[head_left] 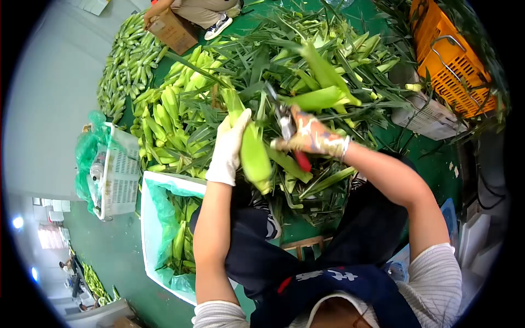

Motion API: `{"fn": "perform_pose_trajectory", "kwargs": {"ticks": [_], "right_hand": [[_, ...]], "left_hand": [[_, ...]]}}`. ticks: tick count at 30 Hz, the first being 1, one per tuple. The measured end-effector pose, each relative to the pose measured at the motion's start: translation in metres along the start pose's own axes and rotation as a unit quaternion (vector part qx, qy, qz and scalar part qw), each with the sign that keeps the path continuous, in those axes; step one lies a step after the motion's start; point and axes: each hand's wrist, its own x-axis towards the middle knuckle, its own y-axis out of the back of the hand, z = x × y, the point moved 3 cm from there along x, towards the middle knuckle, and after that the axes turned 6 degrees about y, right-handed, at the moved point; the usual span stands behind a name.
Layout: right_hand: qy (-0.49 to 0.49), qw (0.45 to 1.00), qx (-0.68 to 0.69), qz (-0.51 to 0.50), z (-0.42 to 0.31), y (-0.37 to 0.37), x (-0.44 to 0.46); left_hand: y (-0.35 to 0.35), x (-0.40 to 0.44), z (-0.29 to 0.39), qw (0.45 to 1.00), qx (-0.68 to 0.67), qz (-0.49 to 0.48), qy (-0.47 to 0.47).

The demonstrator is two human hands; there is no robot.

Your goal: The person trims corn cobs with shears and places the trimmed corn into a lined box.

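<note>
My left hand, in a white glove, is wrapped round a green ear of corn in its husk, held at a slant above my lap. In my right hand, gloved and stained, is a pair of pruning shears with a red handle; its blades point up and left, close to the corn but apart from it. Some of the shears is smeared by motion. Cut leaves and loose husked ears lie just beyond both hands.
A white foam box lined with green plastic holds corn at my left. Beyond it stands a white crate. An orange crate is at the right. A person's shoe and a cardboard box are at the back.
</note>
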Motion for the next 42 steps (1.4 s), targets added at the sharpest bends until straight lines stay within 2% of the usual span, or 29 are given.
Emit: {"fn": "perform_pose_trajectory", "kwargs": {"ticks": [1,3,5,6,7,9,11,12,13,16,19,21,23,24,25,26,27,29,31,32,34,35,36,37,38,39,41,42], "right_hand": [[-0.002,0.999,0.004,0.038,0.012,0.005,0.010],[0.024,0.988,0.038,0.150,0.055,0.007,0.051],[0.000,0.984,0.049,0.174,0.076,0.029,0.085],[-0.039,0.983,0.050,0.170,0.088,0.033,0.105],[-0.078,0.982,0.052,0.167,0.087,0.035,0.114],[-0.081,0.980,0.088,0.158,0.091,0.039,0.123],[-0.034,0.989,0.096,0.112,0.103,0.037,0.132],[-0.046,0.989,0.120,0.077,0.087,0.043,0.117],[-0.066,0.989,0.091,0.096,0.049,0.053,0.087],[-0.033,0.987,-0.021,0.155,0.008,0.064,0.059],[-0.060,0.983,-0.075,0.159,-0.013,0.076,0.029],[-0.067,0.960,-0.161,0.218,-0.018,0.077,0.009],[0.044,0.958,-0.159,0.234,-0.039,0.067,-0.022],[0.050,0.991,-0.027,0.125,-0.039,0.058,-0.027],[0.083,0.995,0.054,0.011,-0.038,0.039,-0.025],[0.064,0.983,0.142,-0.101,-0.039,0.020,-0.032],[0.042,0.972,0.126,-0.195,-0.044,0.002,-0.033],[0.017,0.963,0.116,-0.242,-0.033,-0.026,-0.031],[-0.022,0.967,0.114,-0.228,-0.023,-0.042,-0.020],[-0.043,0.954,0.180,-0.237,-0.018,-0.039,-0.020],[0.007,0.945,0.235,-0.226,-0.006,-0.037,-0.007],[0.036,0.936,0.273,-0.221,-0.006,-0.031,-0.004],[0.034,0.922,0.314,-0.225,-0.008,-0.025,-0.003],[0.032,0.950,0.226,-0.214,-0.004,-0.020,0.002],[0.107,0.947,0.215,-0.212,-0.002,-0.016,0.004],[0.089,0.959,0.172,-0.207,-0.003,-0.015,0.005],[0.052,0.974,0.086,-0.201,-0.005,-0.012,0.008],[0.038,0.977,0.071,-0.196,-0.006,-0.010,0.008]], "left_hand": [[0.004,-0.003,0.000,0.999,0.001,-0.037,0.036],[0.001,-0.023,-0.005,0.970,0.003,-0.158,0.183],[-0.004,-0.036,-0.027,0.948,0.046,-0.262,0.176],[-0.008,-0.042,-0.033,0.945,0.083,-0.271,0.161],[-0.011,-0.046,-0.038,0.938,0.050,-0.293,0.179],[-0.011,-0.055,-0.024,0.937,0.044,-0.313,0.149],[0.000,-0.059,-0.002,0.963,-0.046,-0.250,0.093],[0.007,-0.055,0.007,0.970,-0.121,-0.204,0.052],[0.022,-0.046,0.009,0.975,-0.171,-0.133,0.058],[0.063,-0.017,0.017,0.959,-0.270,-0.004,0.083],[0.089,-0.001,0.021,0.960,-0.275,0.041,0.038],[0.107,0.007,0.022,0.960,-0.268,0.066,0.040],[0.106,0.006,0.029,0.943,-0.325,0.061,0.020],[0.104,0.004,0.031,0.943,-0.328,0.062,0.017],[0.098,0.000,0.031,0.955,-0.292,0.039,0.025],[0.092,-0.002,0.029,0.967,-0.251,0.015,0.036],[0.087,-0.004,0.026,0.969,-0.244,0.014,0.040],[0.076,-0.009,0.017,0.969,-0.231,0.008,0.087],[0.070,-0.018,0.016,0.969,-0.220,-0.005,0.109],[0.069,-0.021,0.013,0.978,-0.168,-0.019,0.121],[0.063,-0.028,0.010,0.989,-0.085,-0.034,0.116],[0.061,-0.030,0.007,0.989,-0.084,-0.037,0.119],[0.056,-0.032,0.007,0.993,-0.024,-0.065,0.091],[0.049,-0.035,0.007,0.993,0.036,-0.095,0.062],[0.042,-0.039,0.005,0.991,0.088,-0.083,0.062],[0.029,-0.045,0.007,0.983,0.146,-0.094,0.061],[0.018,-0.036,-0.003,0.979,0.171,-0.108,0.039],[0.013,-0.038,0.001,0.980,0.160,-0.096,0.064]]}}
